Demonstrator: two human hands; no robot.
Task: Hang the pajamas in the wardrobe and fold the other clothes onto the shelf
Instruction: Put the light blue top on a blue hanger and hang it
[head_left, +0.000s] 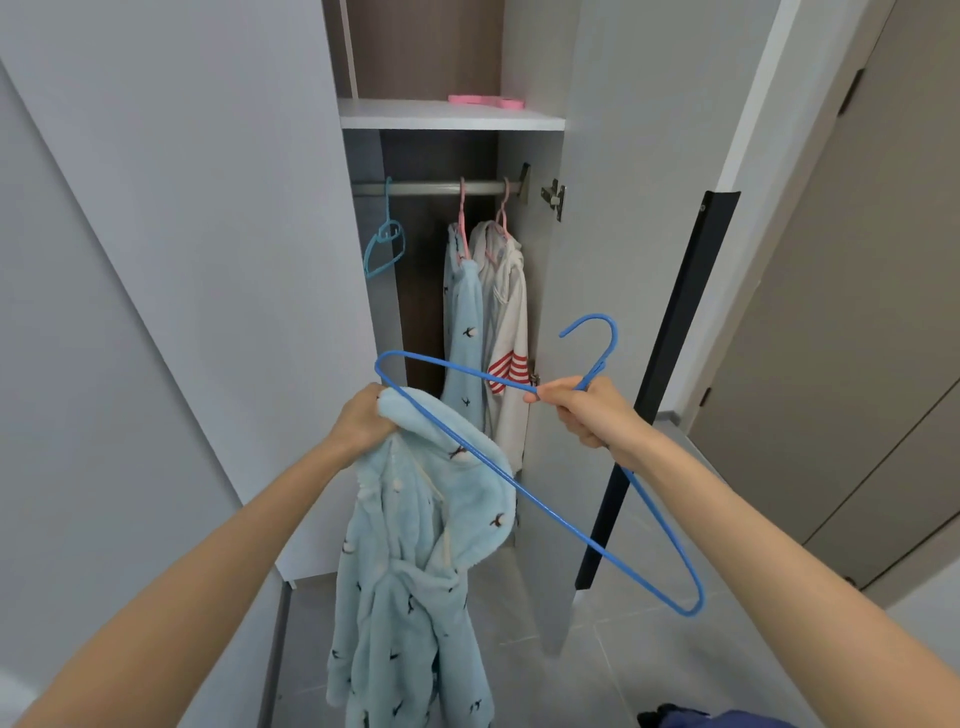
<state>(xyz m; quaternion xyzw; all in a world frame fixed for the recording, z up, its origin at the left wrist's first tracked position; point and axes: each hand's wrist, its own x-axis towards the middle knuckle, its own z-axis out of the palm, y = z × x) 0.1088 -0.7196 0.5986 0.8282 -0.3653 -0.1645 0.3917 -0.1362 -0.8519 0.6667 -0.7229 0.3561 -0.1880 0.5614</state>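
Note:
A fluffy light-blue pajama top (415, 561) with small dark bird prints hangs down in front of the open wardrobe. My left hand (361, 418) grips its collar at the top. My right hand (587, 410) holds a blue wire hanger (550, 514) near its neck, hook pointing up. One end of the hanger lies against the collar by my left hand. Inside the wardrobe, a matching light-blue pajama piece (465, 332) and a white garment with red stripes (509, 332) hang on pink hangers from the rail (431, 188).
An empty light-blue hanger (383, 244) hangs at the rail's left end. A white shelf (447, 118) above the rail carries a pink object (485, 101). The wardrobe door (613, 260) stands open on the right. Dark clothing (711, 719) lies on the floor at bottom right.

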